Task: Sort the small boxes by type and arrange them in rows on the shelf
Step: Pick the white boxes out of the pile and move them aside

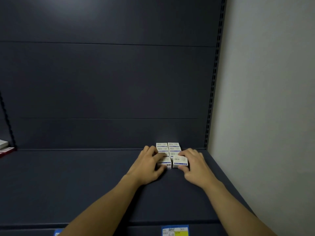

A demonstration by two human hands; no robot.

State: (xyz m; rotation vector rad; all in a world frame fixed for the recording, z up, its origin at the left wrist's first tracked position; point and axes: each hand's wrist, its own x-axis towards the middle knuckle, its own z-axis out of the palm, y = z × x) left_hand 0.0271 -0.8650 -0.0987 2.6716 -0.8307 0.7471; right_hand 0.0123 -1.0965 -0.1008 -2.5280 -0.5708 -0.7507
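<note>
Both hands were down on the dark shelf (pixel 85 184), working at the back right corner. The small white boxes (pixel 167 148) sat there in two rows side by side, running from the back panel (pixel 109 82) toward the front, each with blue print on top. The left hand (pixel 148 165) had its fingers curled over the front box of the left row (pixel 166 163), thumb tucked against the near face, gripping it. The right hand (pixel 194 165) did the same on the front box of the right row (pixel 180 161): fingers along the far side, thumb pressed to the front edge, pinching it between them. Those two front boxes stood just apart from each other, touching the boxes behind. At the far left edge, a white and red package (pixel 4 147) lay on the neighbouring shelf. On the front lip below, a blue and yellow price tag (pixel 175 231) showed; its print was too blurred to read. A pale wall (pixel 264 99) closed off the right side.
</note>
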